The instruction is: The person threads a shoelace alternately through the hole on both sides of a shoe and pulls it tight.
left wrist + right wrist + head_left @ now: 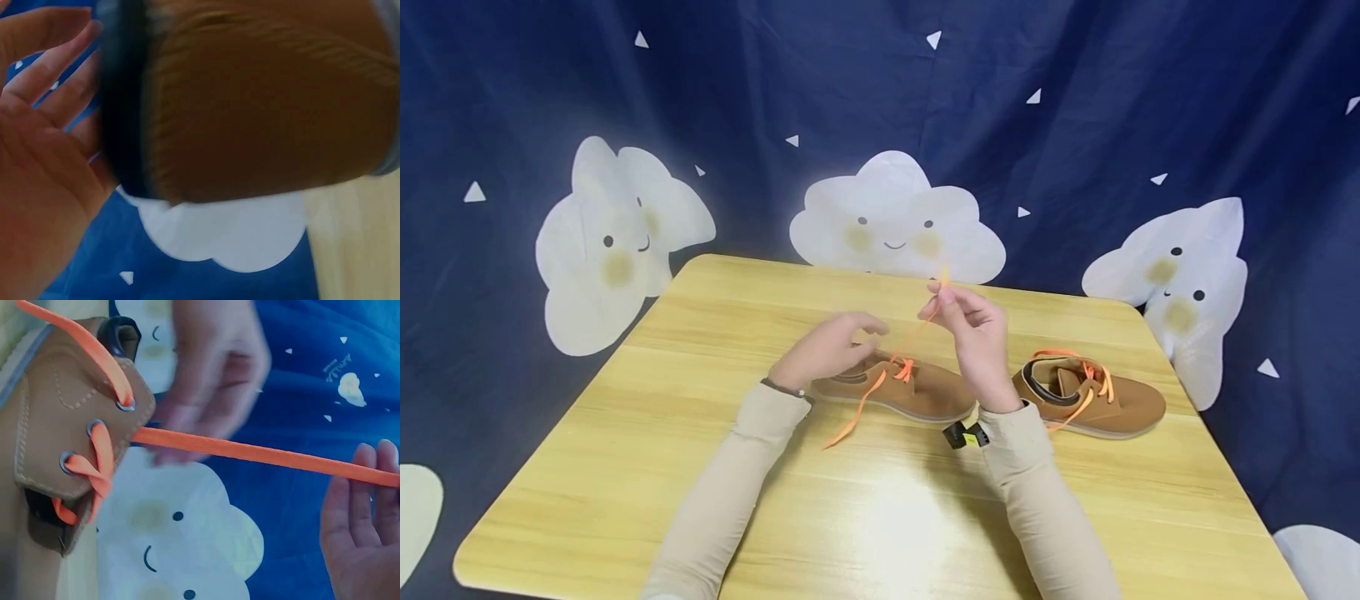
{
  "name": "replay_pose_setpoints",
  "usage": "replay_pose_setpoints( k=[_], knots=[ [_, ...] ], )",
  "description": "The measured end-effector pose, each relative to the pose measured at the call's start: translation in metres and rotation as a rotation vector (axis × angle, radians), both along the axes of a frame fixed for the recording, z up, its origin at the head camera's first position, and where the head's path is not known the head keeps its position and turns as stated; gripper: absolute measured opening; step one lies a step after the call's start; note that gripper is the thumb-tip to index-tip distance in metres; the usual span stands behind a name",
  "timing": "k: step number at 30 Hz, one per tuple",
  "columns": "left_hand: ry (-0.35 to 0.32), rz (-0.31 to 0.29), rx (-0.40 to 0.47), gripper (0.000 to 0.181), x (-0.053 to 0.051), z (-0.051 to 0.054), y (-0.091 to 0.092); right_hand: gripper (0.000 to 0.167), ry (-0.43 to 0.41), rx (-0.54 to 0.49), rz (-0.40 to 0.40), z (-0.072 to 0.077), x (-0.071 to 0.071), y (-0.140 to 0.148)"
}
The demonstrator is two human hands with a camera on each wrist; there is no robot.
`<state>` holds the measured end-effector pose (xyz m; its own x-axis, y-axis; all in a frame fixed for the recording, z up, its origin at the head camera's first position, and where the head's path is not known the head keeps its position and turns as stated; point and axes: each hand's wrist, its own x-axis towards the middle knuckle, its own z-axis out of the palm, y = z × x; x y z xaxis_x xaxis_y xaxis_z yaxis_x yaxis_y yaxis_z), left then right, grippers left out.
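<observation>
A brown shoe (936, 393) with an orange shoelace (250, 452) stands on the table, toe pointing right. My right hand (979, 337) is raised above it and pinches one lace end between thumb and fingers. From the shoe's eyelets up to those fingers the lace runs taut. Over the shoe's heel and opening hovers my left hand (831, 350), its fingers loosely bent around nothing. It looks blurred in the right wrist view, close to the stretched lace. The other lace end hangs over the shoe's near side onto the table.
A second brown shoe (1131, 407), also with orange laces, stands to the right on the wooden table (625, 467). Behind the table hangs a dark blue curtain (865, 75) printed with white clouds and triangles.
</observation>
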<state>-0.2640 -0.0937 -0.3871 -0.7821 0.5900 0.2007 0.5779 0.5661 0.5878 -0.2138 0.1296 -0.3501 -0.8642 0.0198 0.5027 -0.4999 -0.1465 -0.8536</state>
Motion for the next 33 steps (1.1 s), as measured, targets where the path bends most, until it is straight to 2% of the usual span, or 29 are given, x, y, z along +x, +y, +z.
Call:
replay_pose_setpoints(
  k=[3, 7, 10, 16, 20, 23, 26, 33],
  knots=[
    [-0.004, -0.040, -0.062, 0.026, -0.004, -0.008, 0.003, 0.018, 0.004, -0.057, -0.030, 0.002, 0.001, 0.003],
    [0.000, -0.046, -0.035, 0.014, -0.006, -0.015, 0.005, 0.013, -0.059, -0.024, -0.038, 0.001, 0.000, 0.005],
    [0.014, -0.027, -0.013, 0.010, -0.007, -0.019, 0.007, 0.011, -0.160, 0.100, -0.005, -0.003, -0.002, 0.007],
    [0.023, 0.028, 0.000, 0.012, -0.008, -0.023, 0.012, 0.017, -0.401, 0.385, 0.136, -0.020, -0.010, 0.009],
    [0.001, 0.081, 0.007, 0.011, -0.006, -0.025, 0.015, 0.024, -0.477, 0.510, 0.203, -0.030, -0.014, 0.009],
    [-0.009, 0.109, 0.010, 0.012, -0.005, -0.025, 0.016, 0.026, -0.473, 0.581, 0.241, -0.037, -0.016, 0.007],
    [-0.012, 0.120, 0.014, 0.011, -0.005, -0.026, 0.017, 0.027, -0.464, 0.634, 0.244, -0.042, -0.016, 0.004],
    [-0.023, 0.128, 0.013, 0.010, -0.004, -0.025, 0.017, 0.024, -0.408, 0.725, 0.166, -0.044, -0.012, -0.003]
  ],
)
